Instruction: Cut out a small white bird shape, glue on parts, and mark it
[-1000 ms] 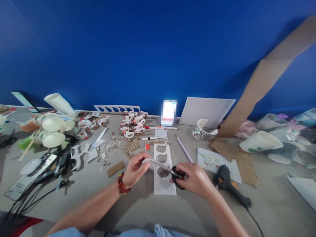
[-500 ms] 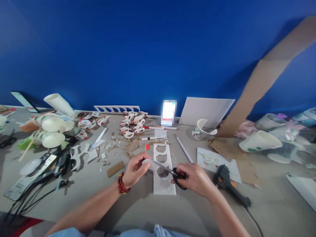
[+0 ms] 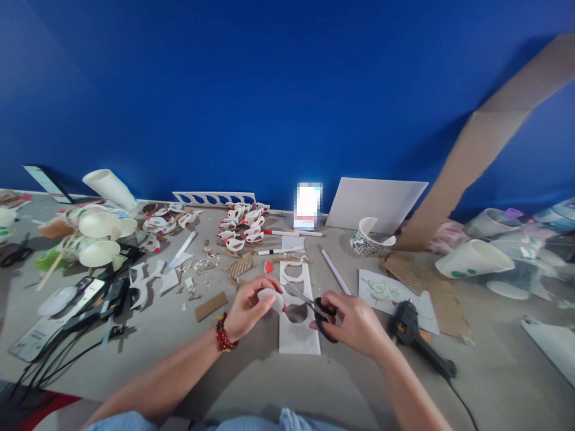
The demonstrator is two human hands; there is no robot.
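Between the thumb and fingers of my left hand (image 3: 254, 306) is a small white cutout (image 3: 271, 297) with a rounded edge; whether it is paper or foam I cannot tell. My right hand (image 3: 353, 320) grips black-handled scissors (image 3: 324, 317), fingers through the loops. Their blades point left toward the cutout and stand apart from each other. Under both hands lies a white strip (image 3: 300, 342) with several rounded holes cut through it. Just beyond my left hand rests a small red piece (image 3: 268, 267).
A black glue gun (image 3: 417, 335) lies right of my right hand, beside a drawing (image 3: 375, 288). Farther back stand several red-and-white bird figures (image 3: 242, 230) and a cut patterned cup (image 3: 369, 237). Cables and a white mouse (image 3: 57, 301) occupy the left, with cardboard (image 3: 211, 307) nearer.
The scissor blades have opened and drawn slightly back from the white cutout. My left hand has turned the cutout, so more of its face shows.
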